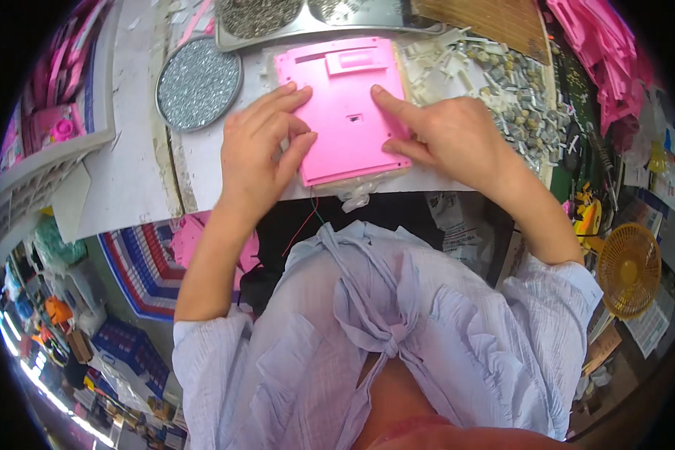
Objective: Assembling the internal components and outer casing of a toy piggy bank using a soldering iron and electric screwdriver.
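A flat pink plastic casing (345, 146) lies in front of me at the table's edge, with a raised rectangular part near its far end and a small slot in the middle. Clear plastic film and a tan layer show beneath it. My left hand (259, 142) grips the casing's left edge, fingers curled and thumb tip on the rim; whether a small part sits between them I cannot tell. On the right edge, my right hand (450, 139) holds the casing, index finger and thumb pressed on its top. A thin red and green wire (315, 214) hangs below the near edge.
A round dish of small silvery screws (199, 82) stands left of the casing. Behind is a metal tray (337, 34) with small metal parts. White plastic pieces and small cylindrical parts (517, 94) are heaped at right. A crate of pink parts (90, 146) stands at left, a yellow fan (628, 270) at right.
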`<state>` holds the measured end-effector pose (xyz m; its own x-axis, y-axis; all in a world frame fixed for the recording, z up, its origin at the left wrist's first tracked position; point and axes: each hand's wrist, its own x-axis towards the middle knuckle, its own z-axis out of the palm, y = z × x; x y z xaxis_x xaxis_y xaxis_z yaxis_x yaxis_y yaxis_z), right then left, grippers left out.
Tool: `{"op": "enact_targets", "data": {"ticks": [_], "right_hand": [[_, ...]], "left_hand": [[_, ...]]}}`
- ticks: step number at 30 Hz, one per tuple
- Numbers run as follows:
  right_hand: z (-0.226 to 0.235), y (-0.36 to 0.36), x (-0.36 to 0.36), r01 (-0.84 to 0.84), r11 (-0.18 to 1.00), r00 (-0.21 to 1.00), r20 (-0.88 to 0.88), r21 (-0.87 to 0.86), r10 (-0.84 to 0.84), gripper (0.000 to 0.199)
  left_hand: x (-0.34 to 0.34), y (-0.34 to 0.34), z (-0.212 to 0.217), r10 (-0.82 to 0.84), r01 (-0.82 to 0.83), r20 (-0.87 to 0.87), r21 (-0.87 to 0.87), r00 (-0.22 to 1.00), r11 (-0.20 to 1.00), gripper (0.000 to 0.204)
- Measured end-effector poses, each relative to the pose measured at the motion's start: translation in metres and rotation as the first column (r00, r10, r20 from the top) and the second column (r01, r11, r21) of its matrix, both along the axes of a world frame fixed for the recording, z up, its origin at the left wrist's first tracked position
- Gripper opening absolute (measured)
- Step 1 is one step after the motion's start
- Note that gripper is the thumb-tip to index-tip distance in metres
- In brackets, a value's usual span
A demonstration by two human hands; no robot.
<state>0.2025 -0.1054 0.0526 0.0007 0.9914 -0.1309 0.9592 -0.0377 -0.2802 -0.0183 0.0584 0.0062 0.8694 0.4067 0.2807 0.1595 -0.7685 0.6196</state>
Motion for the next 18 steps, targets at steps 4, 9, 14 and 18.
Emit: {"op": "enact_targets", "data": {"ticks": [4, 9, 14, 18], "right_hand": [[0.006, 0.015, -0.005, -0.114, 0.993, 0.989, -0.096, 0.0, 0.114, 0.063], [-0.005, 0.014, -0.007, -0.082, 0.997, 0.983, -0.165, -0.004, 0.08, 0.072], [0.013, 0.023, -0.01, -0.101, 0.977, 0.99, -0.119, -0.189, 0.08, 0.064], [0.01, 0.031, 0.037, 0.007, 0.999, 0.928, -0.371, -0.039, -0.021, 0.06]], "left_hand": [[-0.007, 0.012, 0.0, -0.101, 0.101, -0.012, 0.006, 0.995, 0.995, 0.013], [-0.003, 0.011, 0.002, -0.104, 0.106, -0.029, 0.054, 0.994, 0.993, 0.015], [0.022, -0.013, 0.012, -0.13, 0.13, 0.028, 0.02, 0.991, 0.991, 0.014], [0.026, -0.026, -0.006, -0.094, 0.088, 0.165, 0.046, 0.982, 0.995, 0.014]]}}
